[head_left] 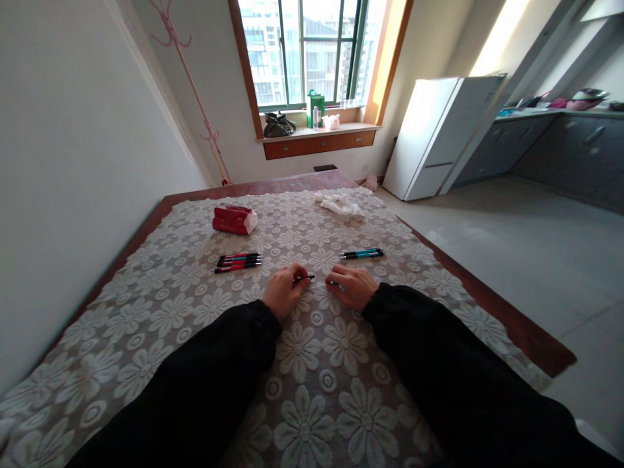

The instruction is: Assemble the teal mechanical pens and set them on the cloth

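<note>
My left hand [284, 290] rests on the lace tablecloth [312, 364] with its fingers closed on a dark pen part [305, 279] whose tip points right. My right hand [351, 286] lies close beside it, fingers closed on a blue pen piece [335, 284]. The two pieces nearly meet between my hands. A row of red and black pens [238, 261] lies to the left, beyond my left hand. A pair of blue pens [362, 253] lies just beyond my right hand.
A red tissue pack [234, 218] and a crumpled white cloth [340, 205] lie farther back on the table. A wall runs along the left. The table's wooden edge [507, 318] borders tiled floor at right, with a white fridge [439, 133] and a window sill beyond.
</note>
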`<state>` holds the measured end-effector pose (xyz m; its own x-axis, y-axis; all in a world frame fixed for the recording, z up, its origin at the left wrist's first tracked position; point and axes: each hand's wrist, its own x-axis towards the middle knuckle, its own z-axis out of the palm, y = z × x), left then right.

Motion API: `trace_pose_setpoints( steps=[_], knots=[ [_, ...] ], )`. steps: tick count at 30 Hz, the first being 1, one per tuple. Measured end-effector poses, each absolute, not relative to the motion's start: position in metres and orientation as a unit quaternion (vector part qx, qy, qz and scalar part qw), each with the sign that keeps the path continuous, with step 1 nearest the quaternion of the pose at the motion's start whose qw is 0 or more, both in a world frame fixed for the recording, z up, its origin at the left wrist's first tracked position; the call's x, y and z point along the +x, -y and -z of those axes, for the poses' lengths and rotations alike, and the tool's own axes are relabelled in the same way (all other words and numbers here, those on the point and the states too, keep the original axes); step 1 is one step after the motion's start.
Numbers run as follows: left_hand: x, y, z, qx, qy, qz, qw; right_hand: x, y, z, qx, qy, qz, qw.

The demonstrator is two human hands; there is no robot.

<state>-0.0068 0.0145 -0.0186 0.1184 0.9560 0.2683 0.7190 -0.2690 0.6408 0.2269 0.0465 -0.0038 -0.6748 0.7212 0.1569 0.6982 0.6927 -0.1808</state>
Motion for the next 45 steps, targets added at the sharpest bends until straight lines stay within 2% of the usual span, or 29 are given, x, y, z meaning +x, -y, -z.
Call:
trace_pose_setpoints(
  steps=[5, 10, 16, 21, 24, 31, 37, 45],
  knots=[
    [-0.008, -0.016, 0.02, 0.709, -0.575, -0.353, 0.203, 0.224, -0.045, 0.001, -0.398, 0.91, -0.062, 0.095],
    [-0.007, -0.014, 0.016, 0.752, -0.549, -0.331, 0.155, 0.223, -0.044, -0.001, -0.387, 0.918, -0.049, 0.076],
    [-0.004, -0.008, 0.011, 0.8, -0.511, -0.288, 0.121, 0.23, -0.049, 0.001, -0.376, 0.92, -0.052, 0.092],
    [-0.004, -0.009, 0.011, 0.793, -0.512, -0.302, 0.132, 0.247, -0.061, -0.01, -0.434, 0.897, -0.038, 0.071],
    [-0.004, -0.008, 0.01, 0.793, -0.511, -0.301, 0.139, 0.249, -0.065, -0.007, -0.432, 0.895, -0.039, 0.102],
    [-0.004, -0.007, 0.007, 0.776, -0.519, -0.322, 0.158, 0.241, -0.069, 0.019, -0.273, 0.941, -0.043, 0.197],
    [-0.005, -0.009, 0.01, 0.776, -0.519, -0.327, 0.149, 0.246, -0.071, 0.019, -0.324, 0.926, -0.028, 0.193],
    [-0.004, -0.007, 0.01, 0.783, -0.519, -0.314, 0.136, 0.245, -0.069, 0.015, -0.268, 0.944, 0.054, 0.183]
  ],
)
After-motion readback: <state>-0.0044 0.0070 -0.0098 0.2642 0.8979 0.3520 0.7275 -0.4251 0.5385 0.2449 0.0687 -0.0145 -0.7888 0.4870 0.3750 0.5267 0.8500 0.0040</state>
